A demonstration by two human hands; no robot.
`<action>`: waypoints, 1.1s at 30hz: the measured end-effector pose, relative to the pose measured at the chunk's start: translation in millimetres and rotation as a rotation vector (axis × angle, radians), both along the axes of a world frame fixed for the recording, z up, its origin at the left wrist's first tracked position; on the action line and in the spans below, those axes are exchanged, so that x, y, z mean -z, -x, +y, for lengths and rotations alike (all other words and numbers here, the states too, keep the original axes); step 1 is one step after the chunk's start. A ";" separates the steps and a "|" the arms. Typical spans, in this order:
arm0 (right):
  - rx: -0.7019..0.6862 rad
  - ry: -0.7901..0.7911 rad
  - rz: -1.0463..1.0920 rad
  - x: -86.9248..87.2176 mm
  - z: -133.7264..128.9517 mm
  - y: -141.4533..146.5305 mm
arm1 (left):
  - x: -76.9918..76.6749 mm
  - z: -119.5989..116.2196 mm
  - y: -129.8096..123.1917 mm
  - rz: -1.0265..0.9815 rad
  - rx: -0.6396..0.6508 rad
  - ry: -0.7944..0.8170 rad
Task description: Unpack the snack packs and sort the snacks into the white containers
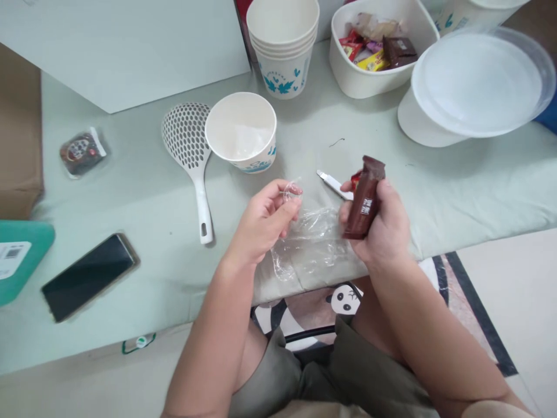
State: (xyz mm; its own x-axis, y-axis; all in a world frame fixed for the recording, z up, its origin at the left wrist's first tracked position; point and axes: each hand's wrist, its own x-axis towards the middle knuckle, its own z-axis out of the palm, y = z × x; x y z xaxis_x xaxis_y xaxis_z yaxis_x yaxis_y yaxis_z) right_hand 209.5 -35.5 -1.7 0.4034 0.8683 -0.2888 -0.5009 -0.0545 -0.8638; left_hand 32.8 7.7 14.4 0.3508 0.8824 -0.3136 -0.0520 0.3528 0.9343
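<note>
My left hand (272,217) is closed, its thumb and fingers pinching a clear plastic bag (311,232) that hangs toward the table edge. In my right hand (389,223) is a dark brown wrapped snack bar (365,200), held upright and slightly tilted. A bit of red wrapper (355,181) shows behind the bar; what it belongs to is hidden. Between the hands lies a white utility knife (333,183), partly covered by my right fingers. Just beyond my left hand stands a paper cup (256,159) with blue leaf print and something clear inside.
A white slotted skimmer (198,174) lies left of the cup. Further left are a phone (91,276), a small packaged snack (82,154) and a green container (24,255). Behind stand stacked paper cups (285,64), a tub (361,81) of wrapped snacks and a lidded white tub (430,125).
</note>
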 end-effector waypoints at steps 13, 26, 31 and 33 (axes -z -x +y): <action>0.016 0.027 -0.234 -28.3 50.5 -25.7 | -6.9 8.8 2.5 -0.190 -0.070 0.114; -0.158 0.218 -1.520 -93.8 206.5 -90.5 | -2.6 16.2 -2.8 -0.141 -0.130 0.123; -0.198 0.313 -1.595 -91.7 224.8 -95.6 | -5.6 20.9 -1.0 -0.135 -0.212 0.132; -0.180 0.306 -1.547 -92.0 221.7 -101.5 | -7.1 22.0 0.8 -0.153 -0.218 0.119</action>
